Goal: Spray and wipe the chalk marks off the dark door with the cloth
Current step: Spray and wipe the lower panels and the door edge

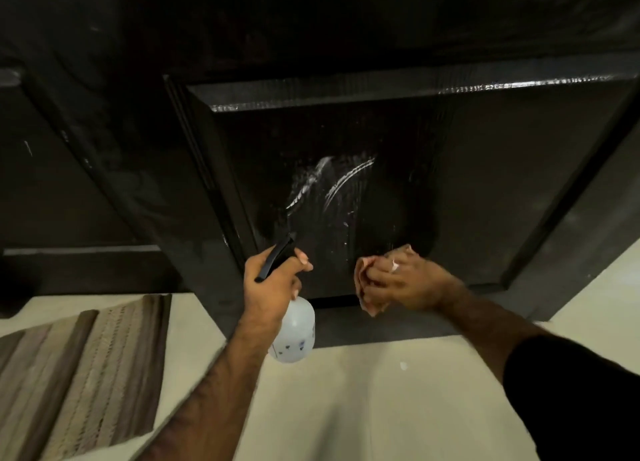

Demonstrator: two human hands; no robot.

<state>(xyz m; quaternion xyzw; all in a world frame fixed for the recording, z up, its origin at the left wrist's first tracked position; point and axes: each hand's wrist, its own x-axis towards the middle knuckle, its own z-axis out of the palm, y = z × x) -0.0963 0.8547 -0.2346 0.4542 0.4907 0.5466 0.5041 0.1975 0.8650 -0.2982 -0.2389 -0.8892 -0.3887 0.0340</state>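
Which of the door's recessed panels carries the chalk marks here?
The large centre panel, directly ahead of both hands, carries the white chalk marks. The panel on the left shows only small faint flecks.

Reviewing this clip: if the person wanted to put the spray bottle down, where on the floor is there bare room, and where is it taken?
Bare pale floor lies below the door, between the two forearms, and on toward the right edge. The striped mat takes the floor at lower left. The left hand grips the spray bottle; the right hand holds the cloth.

A striped brown and beige rug (pixel 79 363) lies on the pale floor (pixel 398 408) at left
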